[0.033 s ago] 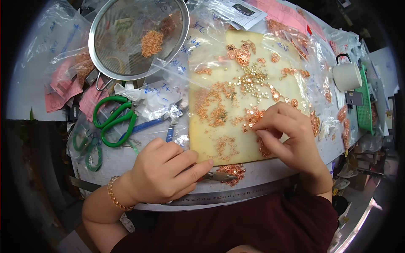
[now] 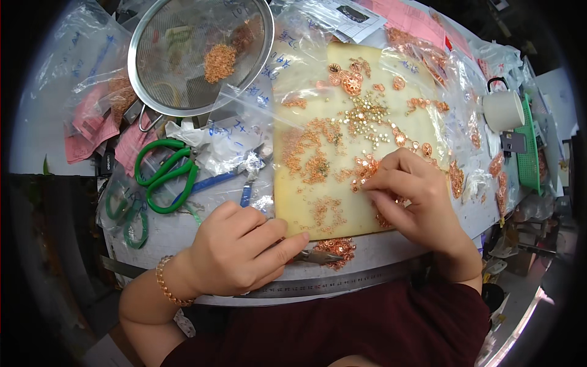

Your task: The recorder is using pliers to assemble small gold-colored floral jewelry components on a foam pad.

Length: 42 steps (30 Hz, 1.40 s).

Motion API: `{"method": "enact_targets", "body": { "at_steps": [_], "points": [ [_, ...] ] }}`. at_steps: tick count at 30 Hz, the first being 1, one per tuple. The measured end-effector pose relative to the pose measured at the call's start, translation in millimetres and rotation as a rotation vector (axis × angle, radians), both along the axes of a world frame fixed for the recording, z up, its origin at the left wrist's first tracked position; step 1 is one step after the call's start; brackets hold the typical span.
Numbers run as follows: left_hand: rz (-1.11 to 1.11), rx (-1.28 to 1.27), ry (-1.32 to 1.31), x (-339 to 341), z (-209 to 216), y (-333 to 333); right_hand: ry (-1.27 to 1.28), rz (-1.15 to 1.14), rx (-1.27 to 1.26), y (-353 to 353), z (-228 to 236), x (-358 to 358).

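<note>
We see a plain, dark maroon top (image 2: 342, 321) worn with short sleeves, and a gold-toned, chain-like bracelet (image 2: 161, 278) circling the left wrist (image 2: 187, 275).

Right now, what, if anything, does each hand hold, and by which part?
The left hand holds pliers, apparently by the handles, which it mostly hides. Whether the right hand, at the coppery pieces, pinches one cannot be told.

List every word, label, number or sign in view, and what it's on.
I won't copy wording; locations only.
Clear plastic bags: blue handwriting.
Ruler: printed scale numbers.
Black item, left: white lettering.
White sheet, top: print too small to read.
Pink slips: any print too blurred to read.
</note>
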<state>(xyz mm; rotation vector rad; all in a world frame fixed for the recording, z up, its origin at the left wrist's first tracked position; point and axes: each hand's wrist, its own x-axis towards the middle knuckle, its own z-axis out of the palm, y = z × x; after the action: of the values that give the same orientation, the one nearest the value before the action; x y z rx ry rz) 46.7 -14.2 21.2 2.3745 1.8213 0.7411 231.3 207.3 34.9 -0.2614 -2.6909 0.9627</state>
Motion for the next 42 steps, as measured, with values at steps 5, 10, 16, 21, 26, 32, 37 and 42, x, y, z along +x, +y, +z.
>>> {"method": "enact_targets", "body": {
  "at_steps": [5, 10, 16, 21, 26, 32, 37, 42],
  "points": [
    [-0.019, 0.005, 0.042, 0.3, -0.1, -1.9, 0.045, 0.054, 0.223, -6.2, -14.6, -4.5],
    [-0.001, 0.027, 0.103, 3.3, -4.5, -2.4, 0.064, 0.12, 0.373, -9.6, -15.9, -6.6],
    [0.032, 0.08, 0.081, 1.9, -10.3, -1.1, -0.082, 0.161, -0.021, -16.4, -1.7, -2.2],
    [0.064, 0.129, 0.069, 2.1, -15.9, -2.2, -0.174, 0.106, -0.057, -22.2, -1.0, -6.2],
    [0.077, 0.129, 0.052, 2.1, -16.7, -2.1, -0.206, 0.112, -0.036, -23.4, -0.4, -10.1],
    [0.064, 0.129, 0.05, 1.4, -15.2, -1.7, -0.222, 0.121, -0.032, -24.2, 1.5, -12.7],
    [0.076, 0.135, 0.059, 2.8, -17.3, -1.4, -0.206, 0.118, -0.036, -24.1, 0.4, -13.7],
    [0.073, 0.125, 0.055, 2.0, -16.8, -0.2, -0.175, 0.098, -0.022, -25.4, -0.9, -13.7]
  ]
}}
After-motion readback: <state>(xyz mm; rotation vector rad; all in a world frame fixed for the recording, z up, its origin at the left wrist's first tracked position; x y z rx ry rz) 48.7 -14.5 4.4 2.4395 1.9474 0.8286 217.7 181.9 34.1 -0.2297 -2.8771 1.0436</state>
